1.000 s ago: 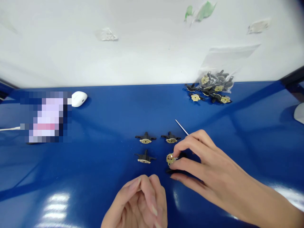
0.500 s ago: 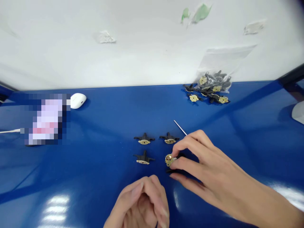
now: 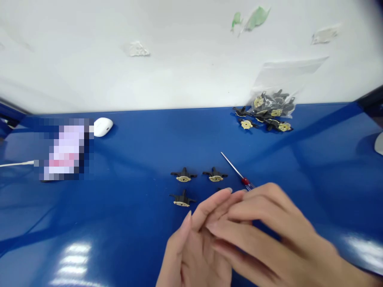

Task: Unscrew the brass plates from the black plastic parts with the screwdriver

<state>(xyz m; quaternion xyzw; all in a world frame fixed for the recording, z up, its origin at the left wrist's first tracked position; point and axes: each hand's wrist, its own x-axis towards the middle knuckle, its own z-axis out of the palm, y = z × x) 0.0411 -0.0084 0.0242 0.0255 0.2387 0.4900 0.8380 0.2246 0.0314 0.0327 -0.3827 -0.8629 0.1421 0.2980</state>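
Note:
Palm up, my left hand (image 3: 199, 251) is cupped at the front of the table, with its fingers curled together. My right hand (image 3: 263, 235) reaches over it, fingertips bunched against the left fingers and palm. Anything held between the hands is hidden. Beyond them stand small black parts with gold-coloured round plates: a back left part (image 3: 183, 175), a back right part (image 3: 215, 175) and a front left part (image 3: 181, 199). Only a dark tip of another shows behind my left fingertips. A screwdriver (image 3: 245, 181) with a red collar and clear handle lies partly under my right hand.
Several similar black and gold parts (image 3: 247, 124) lie at the back right, beside and inside a clear plastic bag (image 3: 287, 79) against the white wall. A white earbud case (image 3: 103, 126) and a blurred phone-like object (image 3: 67, 149) with a white cable are at the left.
My right hand has left the front right part and come to my left hand. The left hand has moved up and right, covering that part. More of the screwdriver shows.

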